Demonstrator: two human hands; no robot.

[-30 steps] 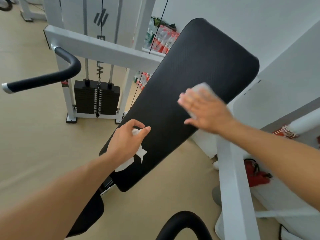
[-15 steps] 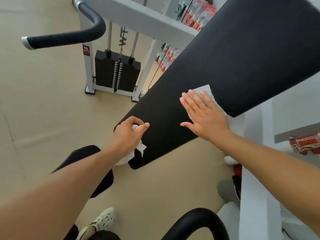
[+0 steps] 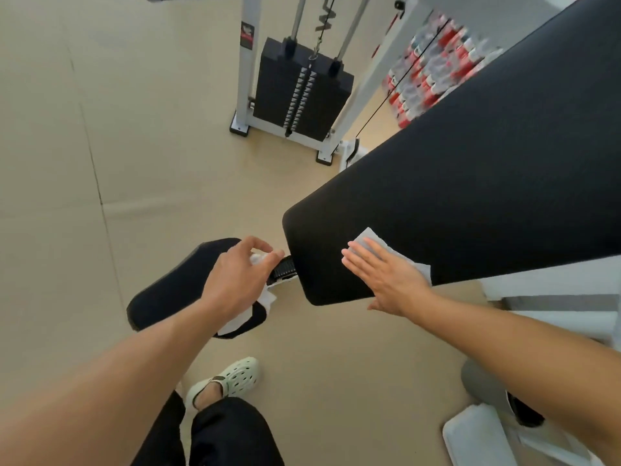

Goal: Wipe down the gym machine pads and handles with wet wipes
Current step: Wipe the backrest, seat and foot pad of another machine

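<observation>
Back pad [image 3: 470,183], big, firm and fixed at a slant, takes flat pressure; right hand [image 3: 386,277], fingers straight, presses a thin limp wipe [image 3: 373,238] near its lower end; left hand [image 3: 238,280] pinches a crumpled spare wipe [image 3: 265,299] above the seat pad [image 3: 174,284].

2 hands: the left hand [image 3: 237,280] and the right hand [image 3: 383,275]. 2 wet wipes: a crumpled wipe [image 3: 263,299] and a flat wipe [image 3: 371,237]. 2 black pads: the long back pad [image 3: 470,183] and the seat pad [image 3: 178,285]. 1 weight stack [image 3: 299,92]. 1 pale clog [image 3: 232,378]. The red-and-white bottles [image 3: 433,65] are too blurred to count.
</observation>
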